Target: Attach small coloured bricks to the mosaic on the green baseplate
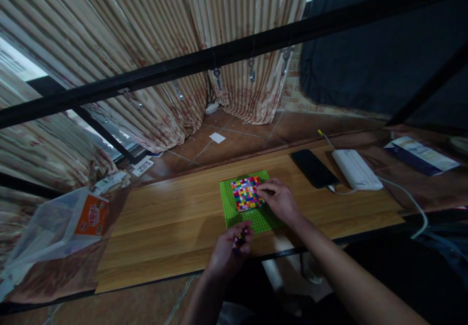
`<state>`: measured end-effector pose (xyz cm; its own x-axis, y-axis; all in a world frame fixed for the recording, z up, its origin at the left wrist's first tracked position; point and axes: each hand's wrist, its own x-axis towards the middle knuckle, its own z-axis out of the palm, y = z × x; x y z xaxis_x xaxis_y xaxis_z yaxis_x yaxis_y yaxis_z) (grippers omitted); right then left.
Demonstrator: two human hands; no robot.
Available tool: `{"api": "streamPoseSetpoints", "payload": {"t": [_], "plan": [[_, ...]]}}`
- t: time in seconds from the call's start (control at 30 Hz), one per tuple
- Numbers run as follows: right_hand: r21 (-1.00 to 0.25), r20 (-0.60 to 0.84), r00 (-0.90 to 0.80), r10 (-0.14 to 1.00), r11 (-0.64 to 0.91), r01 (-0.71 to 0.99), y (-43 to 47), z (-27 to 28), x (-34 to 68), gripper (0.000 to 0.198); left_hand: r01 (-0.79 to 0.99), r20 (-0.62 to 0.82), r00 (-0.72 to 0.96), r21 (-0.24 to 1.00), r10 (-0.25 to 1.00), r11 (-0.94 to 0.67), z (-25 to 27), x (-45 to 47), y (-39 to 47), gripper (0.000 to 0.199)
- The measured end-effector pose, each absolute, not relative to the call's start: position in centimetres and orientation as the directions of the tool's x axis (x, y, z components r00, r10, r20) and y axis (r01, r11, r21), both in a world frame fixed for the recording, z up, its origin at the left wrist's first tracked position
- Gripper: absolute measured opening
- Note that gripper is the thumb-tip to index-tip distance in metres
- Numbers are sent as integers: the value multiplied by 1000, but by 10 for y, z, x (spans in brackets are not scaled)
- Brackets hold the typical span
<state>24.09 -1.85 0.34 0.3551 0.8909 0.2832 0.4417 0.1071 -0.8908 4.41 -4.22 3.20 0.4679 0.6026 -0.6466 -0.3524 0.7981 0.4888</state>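
Observation:
A green studded baseplate (pixel 228 208) lies on the wooden table. On its upper part sits a block of small multicoloured toy bricks (pixel 246 194), packed closely together. My right hand (pixel 281 200) reaches over the block's right side, its thumb and forefinger pinched at the bricks' surface; whatever is between the fingertips is too small to make out. Near the baseplate's front edge, my left hand (pixel 230 249) is palm up with its fingers curled around several loose toy bricks (pixel 239 238), dark ones and a yellow one among them.
Right of the baseplate lie a black phone (pixel 314 168) and a white power bank (pixel 355 169), joined by a white cable. A clear plastic box (pixel 54 227) with an orange label stands left of the wooden tabletop (pixel 157 227). A dark metal bar (pixel 234 52) crosses beyond the table.

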Motion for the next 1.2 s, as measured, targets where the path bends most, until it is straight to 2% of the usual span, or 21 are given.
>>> {"api": "streamPoseSetpoints", "payload": {"t": [0.1,0.37,0.6,0.73,0.97,1.2], "plan": [[-938,228,382,896,96,334,-17,1,240,13,-365,-650,503,438,570,822,35,46,-42,25],[-999,45,436,899,32,36,-11,-11,239,22,-373,-647,516,420,561,827,35,49,-43,23],[-985,-63,461,885,19,-170,-15,-4,233,33,-328,-642,503,477,579,815,32,50,-45,19],[-991,-59,523,850,12,-131,-12,-1,229,36,-319,-637,502,493,585,810,32,52,-45,21],[-998,-47,532,845,-20,-56,-9,-1,228,35,-291,-633,478,541,610,789,29,57,-45,28],[-1000,-16,521,853,-15,-5,-6,-7,230,37,-313,-670,473,479,572,820,30,62,-44,28]]}}
